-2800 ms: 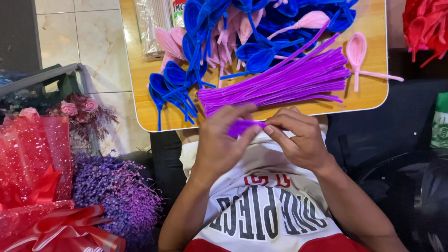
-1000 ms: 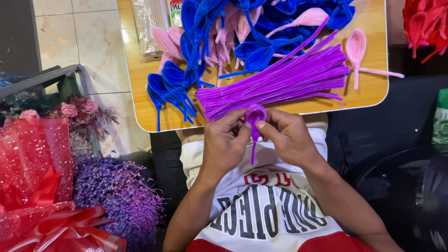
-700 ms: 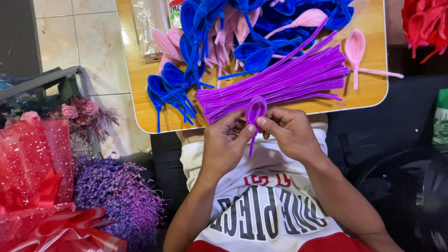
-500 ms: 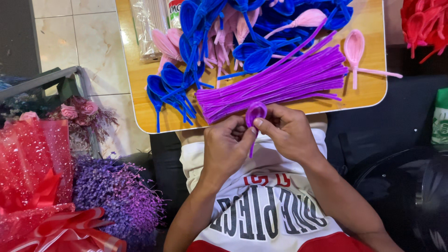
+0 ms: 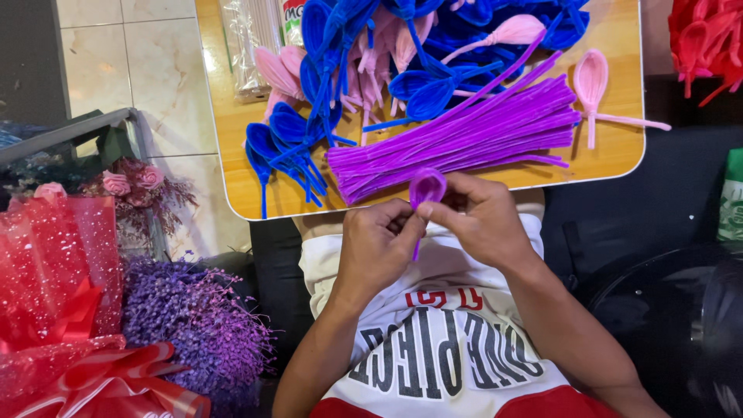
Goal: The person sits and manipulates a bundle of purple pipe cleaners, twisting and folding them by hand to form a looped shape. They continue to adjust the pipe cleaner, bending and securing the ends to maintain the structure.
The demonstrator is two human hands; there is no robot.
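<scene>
Both hands raised just below the near edge of the wooden tabletop (image 5: 611, 155), working one purple pipe cleaner (image 5: 426, 188). Fuzzy and bright violet, bent at the top into a small rounded petal-shaped loop, with a thin straight tail hanging down between the two hands. Left hand (image 5: 377, 246) with fingers closed, thumb and forefinger pinched on the stem right under the loop. Right hand (image 5: 481, 219) with fingers curled shut too, pinching the same neck from the other side, fingertips of both hands almost touching. Loop upright, level with the tabletop's edge, just in front of a thick bundle of straight purple pipe cleaners (image 5: 464, 139) lying slantwise. Behind that, a heap of finished blue loops (image 5: 364, 85) mixed with pale pink ones (image 5: 592, 81). Off to the left, a purple dried-flower bunch (image 5: 193, 325) and red wrapping with ribbon (image 5: 62, 310).
</scene>
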